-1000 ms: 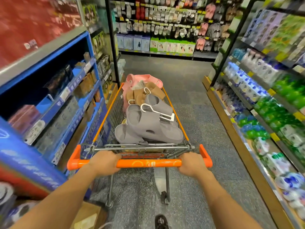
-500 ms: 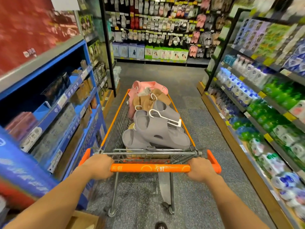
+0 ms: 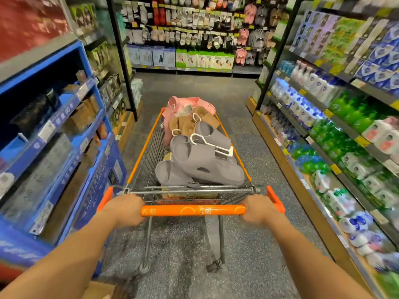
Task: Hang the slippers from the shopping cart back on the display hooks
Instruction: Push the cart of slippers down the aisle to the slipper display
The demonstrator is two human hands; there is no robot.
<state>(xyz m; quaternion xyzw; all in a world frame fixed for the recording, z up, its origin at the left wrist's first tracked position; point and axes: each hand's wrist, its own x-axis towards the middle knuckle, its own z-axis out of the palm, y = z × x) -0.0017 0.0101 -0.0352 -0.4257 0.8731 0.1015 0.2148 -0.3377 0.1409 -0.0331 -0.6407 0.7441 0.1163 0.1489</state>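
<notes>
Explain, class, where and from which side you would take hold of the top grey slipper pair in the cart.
Probably by the white hanger lying across the top grey slipper pair, coming from above. Its hook curls up free at the far-left end, nothing covers it, and lifting there likely brings both slippers out ready for a display hook.

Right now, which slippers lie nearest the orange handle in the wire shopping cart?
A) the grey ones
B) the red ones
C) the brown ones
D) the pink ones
A: the chunky grey foam slippers on a white plastic hanger lie closest to the orange cart handle, with the brown slippers behind them and the pink slippers at the far end of the wire shopping cart.
</notes>
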